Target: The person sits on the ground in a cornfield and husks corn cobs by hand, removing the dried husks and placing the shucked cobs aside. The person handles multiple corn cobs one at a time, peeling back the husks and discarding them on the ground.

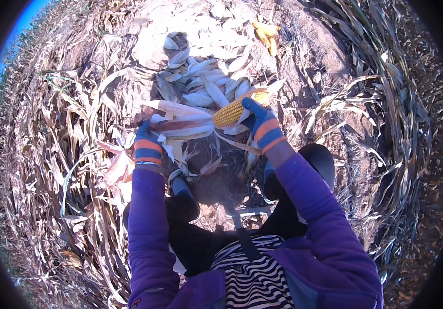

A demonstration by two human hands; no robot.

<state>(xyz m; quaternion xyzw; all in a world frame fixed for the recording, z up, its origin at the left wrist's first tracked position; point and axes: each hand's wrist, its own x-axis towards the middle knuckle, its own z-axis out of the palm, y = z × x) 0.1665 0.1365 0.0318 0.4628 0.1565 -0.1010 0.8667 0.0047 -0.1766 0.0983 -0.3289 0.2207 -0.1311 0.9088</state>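
Observation:
A yellow ear of corn (230, 113) lies tilted across my front, kernels bare, its far tip up to the right. My right hand (256, 117), in a blue and orange glove, is closed around its upper right part. Pale, purple-streaked husk (188, 122) spreads leftward from the ear's lower left end. The other end of that husk is gripped by my left hand (148, 139), gloved the same way; its fingers are partly hidden by the leaves. Just beyond both hands is a heap of unhusked ears and loose husks (201, 82).
Several bare yellow ears (267, 36) lie on the soil at the far right of the heap. Dry corn stalks and leaves (67, 134) cover the ground to the left, with more stalks (386, 103) on the right. My boots (182, 188) flank the near soil.

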